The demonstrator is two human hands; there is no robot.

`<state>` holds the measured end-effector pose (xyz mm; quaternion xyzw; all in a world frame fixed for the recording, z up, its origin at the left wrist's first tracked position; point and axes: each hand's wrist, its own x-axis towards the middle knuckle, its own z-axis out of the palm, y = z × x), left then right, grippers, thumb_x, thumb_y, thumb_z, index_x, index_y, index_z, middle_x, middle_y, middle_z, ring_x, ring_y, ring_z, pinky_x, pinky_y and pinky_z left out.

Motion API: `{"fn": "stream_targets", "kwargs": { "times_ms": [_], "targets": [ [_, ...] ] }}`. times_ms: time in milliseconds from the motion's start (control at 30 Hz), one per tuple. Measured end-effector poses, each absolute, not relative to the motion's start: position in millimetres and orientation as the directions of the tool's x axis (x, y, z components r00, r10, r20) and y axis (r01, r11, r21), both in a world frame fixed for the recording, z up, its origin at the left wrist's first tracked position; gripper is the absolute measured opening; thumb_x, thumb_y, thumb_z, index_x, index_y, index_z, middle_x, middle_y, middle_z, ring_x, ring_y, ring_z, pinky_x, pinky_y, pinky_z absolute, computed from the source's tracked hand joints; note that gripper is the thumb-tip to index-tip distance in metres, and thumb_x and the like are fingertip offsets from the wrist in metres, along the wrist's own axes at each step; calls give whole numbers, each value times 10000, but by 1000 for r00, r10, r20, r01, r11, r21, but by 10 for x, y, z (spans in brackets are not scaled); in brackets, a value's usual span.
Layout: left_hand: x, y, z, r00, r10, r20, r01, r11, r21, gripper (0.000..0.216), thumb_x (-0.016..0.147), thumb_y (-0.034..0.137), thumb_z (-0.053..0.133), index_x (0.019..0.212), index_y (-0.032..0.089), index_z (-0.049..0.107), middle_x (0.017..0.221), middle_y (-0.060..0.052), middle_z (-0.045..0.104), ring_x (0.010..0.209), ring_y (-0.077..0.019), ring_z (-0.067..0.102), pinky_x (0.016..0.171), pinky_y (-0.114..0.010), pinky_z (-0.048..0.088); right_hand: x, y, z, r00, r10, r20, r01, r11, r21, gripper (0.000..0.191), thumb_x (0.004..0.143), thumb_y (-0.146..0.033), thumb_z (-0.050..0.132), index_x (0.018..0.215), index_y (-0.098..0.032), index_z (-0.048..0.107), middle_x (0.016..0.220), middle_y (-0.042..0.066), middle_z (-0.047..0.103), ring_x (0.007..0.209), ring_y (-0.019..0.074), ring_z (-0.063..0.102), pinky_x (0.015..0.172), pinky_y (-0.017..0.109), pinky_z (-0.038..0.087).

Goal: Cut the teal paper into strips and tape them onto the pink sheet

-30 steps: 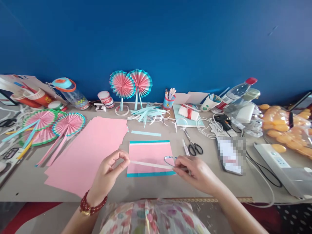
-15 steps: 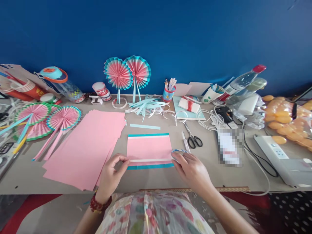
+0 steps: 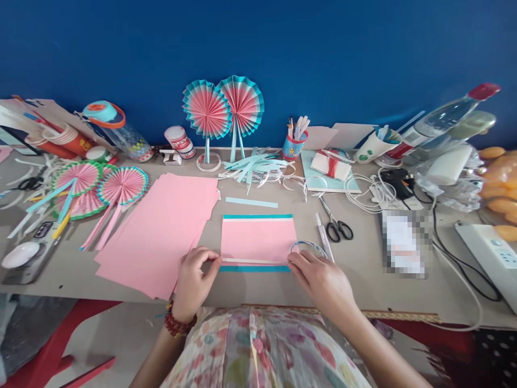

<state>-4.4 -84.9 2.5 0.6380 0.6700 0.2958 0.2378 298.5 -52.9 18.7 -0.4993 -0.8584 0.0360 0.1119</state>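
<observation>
A pink paper sheet [image 3: 258, 240] with blue bands along its far and near edges lies on the desk in front of me. Across its near part runs a narrow white strip of tape [image 3: 255, 261], just beyond the near blue band. My left hand [image 3: 196, 275] pinches the strip's left end between thumb and fingers, at the sheet's left edge. At the opposite end, my right hand [image 3: 321, 277] is closed on the tape, palm down. A tape roll [image 3: 307, 243] with a blue-patterned rim shows behind its fingers, partly hidden.
Pink sheets [image 3: 157, 231] are stacked left of my work. Scissors [image 3: 337, 226] and a white utility knife [image 3: 323, 234] lie to the right. One light-blue strip [image 3: 251, 202] lies beyond the sheet. Folded paper fans [image 3: 208, 110] lean against the blue wall; a power strip [image 3: 488, 258] is far right.
The view has turned a little left, so the desk things appear farther right. The tape strip sits slightly nearer the near blue band. Both hands keep hold of its ends.
</observation>
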Motion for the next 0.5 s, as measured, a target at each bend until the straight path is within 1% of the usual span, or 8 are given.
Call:
{"fn": "stream_targets", "kwargs": {
  "times_ms": [167,300,400,500],
  "targets": [
    [-8,-875,-3,-59,996,71,796,4,605,178,929,285,555,773,221,613,834,-14,687,840,-199,622,845,-347,429,3005,-507,179,-485,860,155,843,508,-179,317,1047,-339,360,902,-245,626,815,11,675,543,136,504,537,299,290],
    [36,-899,-25,-56,994,89,845,0,535,116,915,239,575,812,228,627,885,-10,696,894,-216,616,908,-384,368,2995,-494,180,-512,851,118,841,524,-132,316,1039,-294,366,867,-243,627,810,16,660,563,147,501,549,304,287],
    [35,-906,-32,-46,995,85,858,-4,514,113,912,219,569,813,229,623,886,-11,695,890,-220,612,901,-386,358,2979,-492,157,-520,848,104,842,529,-107,305,1032,-285,379,867,-244,632,792,14,652,549,152,488,536,312,257],
    [20,-906,-30,-26,997,78,860,-17,510,105,907,208,566,819,230,619,891,-10,691,891,-222,612,883,-380,360,2973,-488,140,-519,850,95,839,527,-133,299,1030,-289,383,870,-246,632,802,12,653,553,151,488,536,316,248]
  ]
}}
